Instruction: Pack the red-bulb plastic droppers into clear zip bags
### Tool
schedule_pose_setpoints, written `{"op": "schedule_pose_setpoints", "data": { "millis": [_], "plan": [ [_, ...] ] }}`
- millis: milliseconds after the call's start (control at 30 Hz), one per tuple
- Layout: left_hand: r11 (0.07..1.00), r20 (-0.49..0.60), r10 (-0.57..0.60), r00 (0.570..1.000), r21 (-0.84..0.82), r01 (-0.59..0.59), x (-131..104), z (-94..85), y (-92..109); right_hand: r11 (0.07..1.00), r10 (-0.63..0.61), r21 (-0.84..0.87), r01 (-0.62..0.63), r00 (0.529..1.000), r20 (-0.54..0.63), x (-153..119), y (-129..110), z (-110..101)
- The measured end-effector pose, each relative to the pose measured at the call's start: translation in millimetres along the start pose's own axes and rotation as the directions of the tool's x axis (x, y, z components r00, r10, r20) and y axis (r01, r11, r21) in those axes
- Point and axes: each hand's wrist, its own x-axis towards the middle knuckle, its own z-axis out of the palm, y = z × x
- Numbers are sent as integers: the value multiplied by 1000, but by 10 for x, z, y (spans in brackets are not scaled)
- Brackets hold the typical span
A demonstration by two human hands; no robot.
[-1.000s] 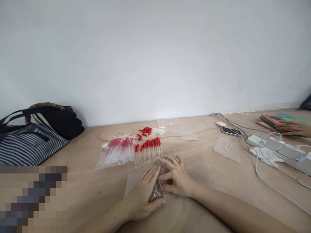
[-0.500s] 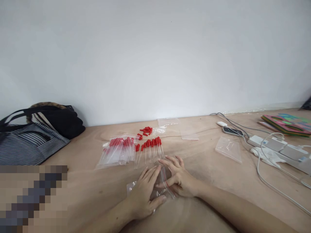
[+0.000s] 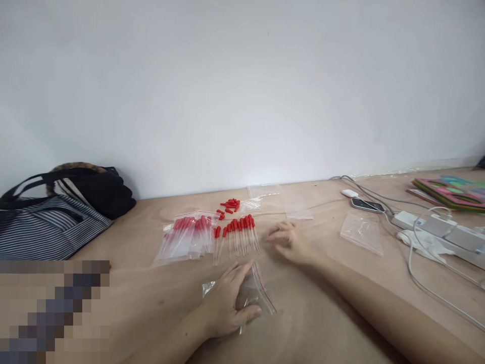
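Observation:
My left hand (image 3: 226, 304) lies flat, fingers stretched, on a clear zip bag (image 3: 262, 289) with a red line along its mouth. Most of the bag is hidden beneath that hand. My right hand (image 3: 290, 243), slightly blurred, hovers with bent, parted fingers just right of a row of droppers (image 3: 242, 233) with red rubber bulbs and clear tubes. I see nothing in its fingers. Left of the row, a pile of bagged droppers (image 3: 189, 236) lies on the table. Behind are loose red bulbs (image 3: 231, 205) and clear glass tubes (image 3: 251, 205).
Flat clear bags (image 3: 299, 205) lie near the wall, and another bag (image 3: 361, 233) is farther right. A power strip (image 3: 435, 227) with cables, a dark phone-like device (image 3: 367, 205) and colourful foam sheets (image 3: 447, 194) occupy the right side. A striped bag (image 3: 56, 222) stands at left.
My right hand has left the zip bag's mouth and moved up and to the right, beside the dropper row. My left hand stays on the bag.

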Motion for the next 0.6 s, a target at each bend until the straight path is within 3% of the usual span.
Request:
{"op": "schedule_pose_setpoints", "data": {
  "millis": [67,133,267,367,600],
  "plan": [
    [1000,0,8,1000,5,-8,3,13,-21,986,-20,-168,3,995,-100,182,168,55],
    [1000,3,14,1000,14,-14,8,12,-22,936,-117,-343,72,987,-112,362,288,128],
    [999,22,38,999,23,-38,23,-10,14,771,-318,-565,294,946,60,635,368,252],
    [998,22,68,997,15,-69,30,-15,27,667,-391,-613,424,899,196,759,346,297],
    [998,1,69,998,-8,-69,24,-49,68,534,-479,-593,602,794,375,927,276,311]
  ]
}}
